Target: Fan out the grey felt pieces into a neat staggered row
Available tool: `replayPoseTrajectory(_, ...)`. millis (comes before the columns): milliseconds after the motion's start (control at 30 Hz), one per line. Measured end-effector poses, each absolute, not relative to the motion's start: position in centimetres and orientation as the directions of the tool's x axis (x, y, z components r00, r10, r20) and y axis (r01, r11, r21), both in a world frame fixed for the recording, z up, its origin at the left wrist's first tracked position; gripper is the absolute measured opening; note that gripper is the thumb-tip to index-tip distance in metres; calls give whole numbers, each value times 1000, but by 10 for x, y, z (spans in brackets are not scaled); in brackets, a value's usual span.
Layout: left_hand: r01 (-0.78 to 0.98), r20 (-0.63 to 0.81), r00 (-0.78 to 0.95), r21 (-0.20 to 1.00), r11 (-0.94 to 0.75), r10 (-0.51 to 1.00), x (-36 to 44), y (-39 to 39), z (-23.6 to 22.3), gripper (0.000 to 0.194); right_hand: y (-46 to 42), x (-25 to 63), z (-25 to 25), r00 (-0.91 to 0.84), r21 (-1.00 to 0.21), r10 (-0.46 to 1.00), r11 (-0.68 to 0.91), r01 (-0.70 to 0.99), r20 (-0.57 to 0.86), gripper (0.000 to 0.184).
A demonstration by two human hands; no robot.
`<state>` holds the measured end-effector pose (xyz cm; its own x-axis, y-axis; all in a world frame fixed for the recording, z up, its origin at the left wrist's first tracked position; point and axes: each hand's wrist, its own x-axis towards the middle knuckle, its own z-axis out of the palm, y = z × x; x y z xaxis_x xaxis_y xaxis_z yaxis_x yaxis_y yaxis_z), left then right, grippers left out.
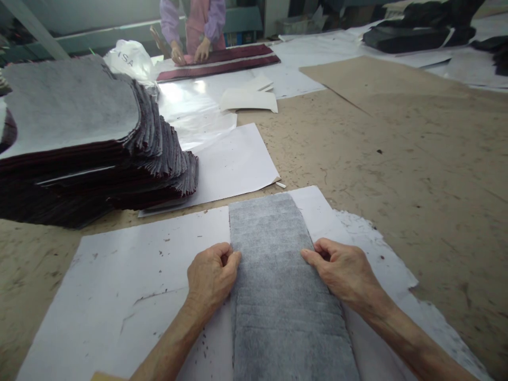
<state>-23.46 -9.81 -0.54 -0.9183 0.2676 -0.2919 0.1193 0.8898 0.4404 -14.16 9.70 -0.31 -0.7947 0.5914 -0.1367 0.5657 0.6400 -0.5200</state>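
A long grey felt-backed fabric strip (278,286) lies lengthwise on a white paper sheet (130,275) in front of me. My left hand (210,275) is curled at the strip's left edge, thumb on top, pinching that edge. My right hand (343,270) is curled the same way on the strip's right edge, pinching it. Both hands sit level with each other about halfway along the strip.
A tall stack of grey-backed, dark red fabric pieces (87,143) stands at the left. More white paper (234,164) and a shiny plastic sheet (190,100) lie beyond. At the far end another person (194,26) handles dark red strips (222,61). Brown cardboard (397,95) lies at the right.
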Motion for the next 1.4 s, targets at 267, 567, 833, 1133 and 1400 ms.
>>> replayPoseTrajectory(267,167,-242,-932,375,912,270,-232,-96,-7,25,92,-142,3,-765,-330,615,694,640,-191,28)
replayPoseTrajectory(567,149,-269,-923,410,900,275,-233,-97,-7,27,97,-143,1,-775,-506,598,614,606,-203,28)
replayPoseTrajectory(833,181,-243,-928,373,910,284,-231,-97,-8,27,95,-145,4,-742,-436,616,610,662,-264,26)
replayPoseTrajectory(1133,354,206,-935,506,786,288,-216,-108,-25,17,92,-133,0,-895,-228,350,929,292,275,20)
replayPoseTrajectory(1400,494,74,-827,569,657,557,-225,-119,-21,31,108,-141,6,-977,-399,211,899,180,34,22)
